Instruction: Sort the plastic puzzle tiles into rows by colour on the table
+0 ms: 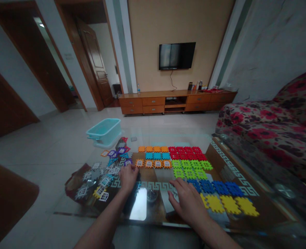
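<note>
The left hand [128, 178] is curled, fingertips on a purple tile [128, 162]. The right hand [189, 200] lies spread on the glass counter [165, 224], just beside blue tiles [207, 186].

I've got a wall-mounted flat-screen TV [177, 56] dead ahead, its cable dangling to a long wooden cabinet [153, 101]; a water bottle [139, 89] stands just off the cabinet's left end; a turquoise plastic tub [103, 131] sits on the tile floor [51, 145]; a red-flowered sofa [261, 128] runs along my right; a panelled wooden door [94, 58] stands ajar, back left.
</note>
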`<state>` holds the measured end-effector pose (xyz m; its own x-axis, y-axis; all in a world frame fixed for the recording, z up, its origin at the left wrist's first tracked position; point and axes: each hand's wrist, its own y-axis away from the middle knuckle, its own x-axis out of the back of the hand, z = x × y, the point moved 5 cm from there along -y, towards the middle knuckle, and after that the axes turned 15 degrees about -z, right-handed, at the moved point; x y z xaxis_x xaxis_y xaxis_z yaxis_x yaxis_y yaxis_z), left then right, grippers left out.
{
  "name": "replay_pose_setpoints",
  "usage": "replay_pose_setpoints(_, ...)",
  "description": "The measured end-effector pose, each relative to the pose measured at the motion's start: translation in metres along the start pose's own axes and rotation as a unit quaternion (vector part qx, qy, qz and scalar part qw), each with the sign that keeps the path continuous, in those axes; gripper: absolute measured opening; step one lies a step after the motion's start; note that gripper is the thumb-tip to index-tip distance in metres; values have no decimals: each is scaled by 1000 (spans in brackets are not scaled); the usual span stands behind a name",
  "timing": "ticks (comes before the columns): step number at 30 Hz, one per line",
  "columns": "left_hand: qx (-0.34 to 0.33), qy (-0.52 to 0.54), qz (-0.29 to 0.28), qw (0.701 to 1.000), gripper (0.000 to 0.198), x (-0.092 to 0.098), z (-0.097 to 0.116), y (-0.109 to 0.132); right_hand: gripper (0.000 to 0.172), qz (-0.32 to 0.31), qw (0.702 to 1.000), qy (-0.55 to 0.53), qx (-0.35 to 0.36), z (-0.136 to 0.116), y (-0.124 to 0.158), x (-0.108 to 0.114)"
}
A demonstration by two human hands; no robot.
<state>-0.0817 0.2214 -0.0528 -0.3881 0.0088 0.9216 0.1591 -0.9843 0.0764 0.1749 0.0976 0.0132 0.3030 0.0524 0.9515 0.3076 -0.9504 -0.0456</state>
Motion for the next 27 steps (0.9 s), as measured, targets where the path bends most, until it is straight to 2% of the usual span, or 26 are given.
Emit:
replay_pose_setpoints(12, 8, -7, 13, 1000, 26, 2, 1, 2, 27, -5, 1000, -4, -2, -3, 0, 2)
replay_pose_setpoints(15, 3, 4, 17, 1000, 27, 8, 3, 1, 26, -3, 1000, -10, -2, -4, -1, 4)
replay_pose_setpoints(18, 19, 30, 15, 999, 28, 22, -1, -3, 26, -11, 1000, -20, -1, -7, -1, 4)
replay_pose_setpoints(21, 48, 58, 21, 997, 31, 41, -18, -12, 27, -27, 999, -31, 8, -13, 2, 2)
replay_pose_setpoints(23, 64, 60, 29, 996, 34, 54, -38, -20, 28, -47, 998, -42, 31, -20, 6, 0)
replay_pose_setpoints(27, 68, -5, 29, 997, 39, 74, -84, -41, 26, -120, 983, -63, 125, -40, 16, -6)
